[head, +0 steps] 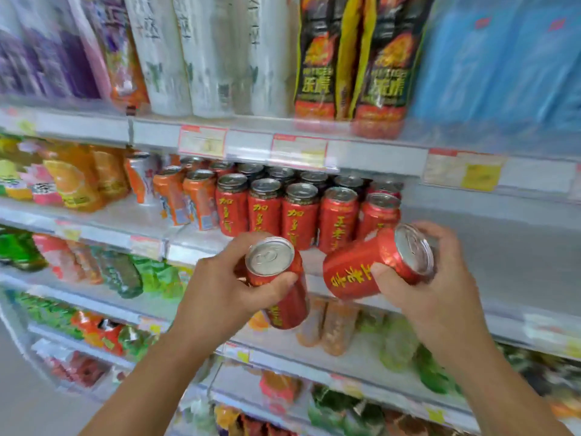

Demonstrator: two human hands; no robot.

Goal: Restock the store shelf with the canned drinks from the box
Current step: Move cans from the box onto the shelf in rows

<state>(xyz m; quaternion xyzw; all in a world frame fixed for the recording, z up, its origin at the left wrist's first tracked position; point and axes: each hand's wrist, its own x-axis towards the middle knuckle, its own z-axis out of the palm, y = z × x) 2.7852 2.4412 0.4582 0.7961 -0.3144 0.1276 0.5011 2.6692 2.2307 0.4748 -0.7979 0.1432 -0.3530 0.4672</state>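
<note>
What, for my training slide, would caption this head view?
Left hand holds an upright can, right hand a tilted can, before shelved red cans.

1. Bright, even light from above; no hard shadows.
2. Small glare spots sit on the silver lids of the left can [269, 256] and right can [377, 262].
3. Blur smears the bottles [163, 51] at 11 o'clock and packets [94, 332] at 8 o'clock.
4. The shelf [377, 157] bows toward the edges; the centre is sharpest.
</note>
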